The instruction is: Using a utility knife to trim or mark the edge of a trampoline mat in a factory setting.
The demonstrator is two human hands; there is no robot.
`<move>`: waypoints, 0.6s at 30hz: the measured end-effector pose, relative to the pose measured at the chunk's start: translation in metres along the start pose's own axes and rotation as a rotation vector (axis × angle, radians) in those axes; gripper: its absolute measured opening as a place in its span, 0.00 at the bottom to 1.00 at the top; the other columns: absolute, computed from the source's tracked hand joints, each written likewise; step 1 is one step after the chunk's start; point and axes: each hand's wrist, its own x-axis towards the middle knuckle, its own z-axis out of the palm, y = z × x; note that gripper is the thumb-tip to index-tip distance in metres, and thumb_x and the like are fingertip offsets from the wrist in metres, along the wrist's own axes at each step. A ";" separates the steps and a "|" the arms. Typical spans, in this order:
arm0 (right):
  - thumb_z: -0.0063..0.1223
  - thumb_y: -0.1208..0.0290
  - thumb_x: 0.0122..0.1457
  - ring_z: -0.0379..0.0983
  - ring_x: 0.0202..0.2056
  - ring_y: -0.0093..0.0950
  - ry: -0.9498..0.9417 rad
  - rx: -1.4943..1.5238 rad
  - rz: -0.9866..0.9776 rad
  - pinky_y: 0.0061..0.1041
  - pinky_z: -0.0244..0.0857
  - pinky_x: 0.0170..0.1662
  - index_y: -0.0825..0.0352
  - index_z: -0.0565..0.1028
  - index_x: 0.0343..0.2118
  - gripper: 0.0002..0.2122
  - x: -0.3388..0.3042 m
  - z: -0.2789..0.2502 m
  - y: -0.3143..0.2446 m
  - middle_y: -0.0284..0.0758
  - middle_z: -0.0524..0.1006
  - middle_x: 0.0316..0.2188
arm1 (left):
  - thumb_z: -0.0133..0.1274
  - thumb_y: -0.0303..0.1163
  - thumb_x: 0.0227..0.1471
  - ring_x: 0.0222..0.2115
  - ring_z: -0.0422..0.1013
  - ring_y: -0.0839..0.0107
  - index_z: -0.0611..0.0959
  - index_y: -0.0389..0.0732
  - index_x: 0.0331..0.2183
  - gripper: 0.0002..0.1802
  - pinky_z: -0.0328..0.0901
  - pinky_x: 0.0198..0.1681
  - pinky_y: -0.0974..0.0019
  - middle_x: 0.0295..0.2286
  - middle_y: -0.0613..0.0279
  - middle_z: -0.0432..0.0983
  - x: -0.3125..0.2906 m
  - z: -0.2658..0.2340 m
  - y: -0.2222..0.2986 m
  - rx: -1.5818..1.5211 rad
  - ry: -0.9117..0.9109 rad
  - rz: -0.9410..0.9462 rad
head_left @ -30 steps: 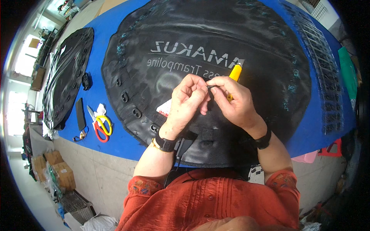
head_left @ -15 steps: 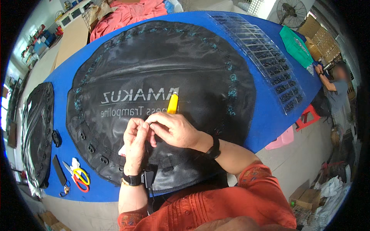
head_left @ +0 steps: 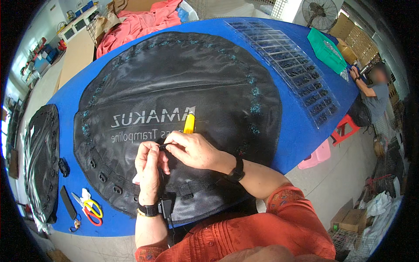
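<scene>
My left hand (head_left: pixel 149 166) and my right hand (head_left: pixel 195 151) meet over a large round black trampoline mat (head_left: pixel 174 91) with pale printing. Between their fingertips is a small black piece (head_left: pixel 163 147), pinched from both sides; its exact kind is too small to tell. A yellow handle-like thing (head_left: pixel 189 124) sticks up beyond my right hand; its lower end is hidden, so whether the hand grips it I cannot tell. Small black loops (head_left: pixel 103 177) line the mat's near-left edge. Beside my left wrist hangs a black box (head_left: pixel 166 207) with a cord.
Scissors with red and yellow handles (head_left: pixel 91 209) and a black strip (head_left: pixel 67 202) lie on the blue table (head_left: pixel 115 225). A folded black mat (head_left: pixel 41 161) is at left. Clear compartment trays (head_left: pixel 301 72) and a green bin (head_left: pixel 325 51) stand far right, near another person (head_left: pixel 376 89).
The small black piece now shows more plainly between my fingertips, which have drawn slightly apart. Both hands sit a little lower, and the whole view has shifted slightly.
</scene>
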 end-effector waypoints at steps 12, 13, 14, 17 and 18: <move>0.53 0.66 0.73 0.81 0.50 0.34 0.478 1.220 0.103 0.34 0.78 0.50 0.62 0.49 0.75 0.34 0.033 -0.087 0.004 0.42 0.72 0.64 | 0.51 0.36 0.71 0.16 0.67 0.81 0.77 0.42 0.41 0.07 0.66 0.17 0.75 0.25 0.66 0.74 0.005 0.000 -0.007 0.040 0.138 0.017; 0.55 0.67 0.72 0.81 0.50 0.35 0.418 1.198 0.086 0.35 0.79 0.50 0.60 0.44 0.77 0.38 0.031 -0.089 0.003 0.44 0.71 0.65 | 0.51 0.36 0.71 0.16 0.67 0.81 0.77 0.42 0.41 0.07 0.66 0.17 0.75 0.25 0.66 0.74 0.006 -0.002 -0.008 0.055 0.121 0.002; 0.55 0.69 0.71 0.82 0.48 0.35 0.275 1.155 0.127 0.34 0.79 0.48 0.60 0.44 0.77 0.38 0.029 -0.086 0.001 0.45 0.71 0.64 | 0.51 0.36 0.71 0.16 0.67 0.81 0.77 0.42 0.41 0.07 0.66 0.17 0.75 0.25 0.66 0.74 0.006 -0.004 -0.009 0.071 0.103 -0.013; 0.57 0.73 0.70 0.83 0.42 0.31 -0.004 1.002 0.297 0.29 0.80 0.43 0.64 0.51 0.75 0.36 0.026 -0.067 -0.011 0.46 0.79 0.54 | 0.52 0.36 0.71 0.16 0.67 0.80 0.77 0.42 0.41 0.08 0.66 0.18 0.75 0.24 0.66 0.74 0.007 -0.007 -0.014 0.107 0.112 -0.007; 0.57 0.73 0.70 0.83 0.41 0.29 -0.057 0.942 0.297 0.27 0.80 0.41 0.66 0.56 0.73 0.32 0.025 -0.061 -0.010 0.44 0.81 0.50 | 0.52 0.36 0.71 0.16 0.67 0.80 0.77 0.42 0.41 0.08 0.66 0.18 0.75 0.24 0.66 0.74 0.008 -0.009 -0.013 0.111 0.109 -0.008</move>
